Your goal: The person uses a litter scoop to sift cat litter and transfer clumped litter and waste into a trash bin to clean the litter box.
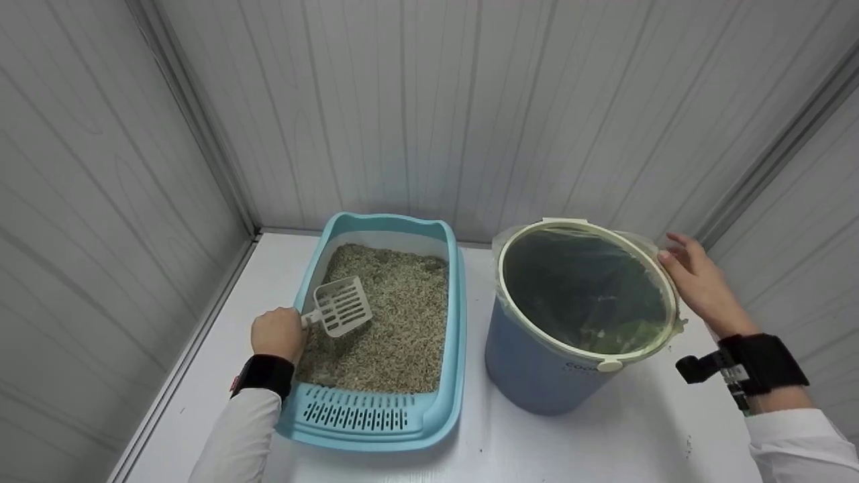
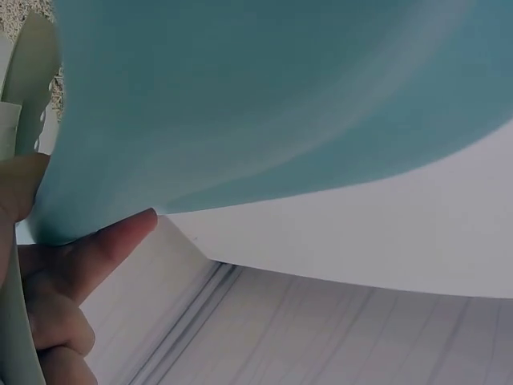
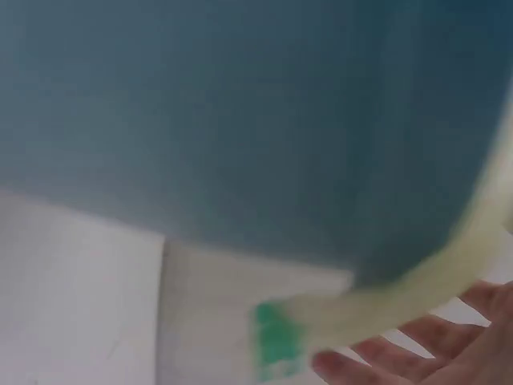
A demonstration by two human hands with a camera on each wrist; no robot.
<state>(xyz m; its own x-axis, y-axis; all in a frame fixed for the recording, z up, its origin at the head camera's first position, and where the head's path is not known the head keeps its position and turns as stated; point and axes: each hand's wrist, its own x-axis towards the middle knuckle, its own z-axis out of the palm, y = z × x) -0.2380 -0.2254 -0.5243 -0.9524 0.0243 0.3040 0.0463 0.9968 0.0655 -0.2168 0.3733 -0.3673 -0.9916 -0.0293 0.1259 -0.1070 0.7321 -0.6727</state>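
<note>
My left hand [image 1: 278, 333] grips the handle of a pale litter scoop [image 1: 342, 305] at the left rim of a blue litter box [image 1: 458, 335]. The slotted scoop head lies over the litter [image 1: 402, 322]. In the left wrist view the fingers [image 2: 112, 249] are at the outside of the box wall, with the scoop handle [image 2: 14, 321] alongside. On the right, my right hand [image 1: 701, 285] is at the rim of a blue bucket [image 1: 537, 369], fingers extended. A thin translucent bag [image 1: 597, 295] lines the bucket, folded over its cream rim. The right wrist view is blurred, showing fingers [image 3: 393, 357] beside that rim.
Both containers stand side by side on a white table [image 1: 483, 436], with a gap between them. Pale panelled walls [image 1: 416, 114] rise behind and at both sides. A perforated ledge [image 1: 356, 412] forms the box's near end.
</note>
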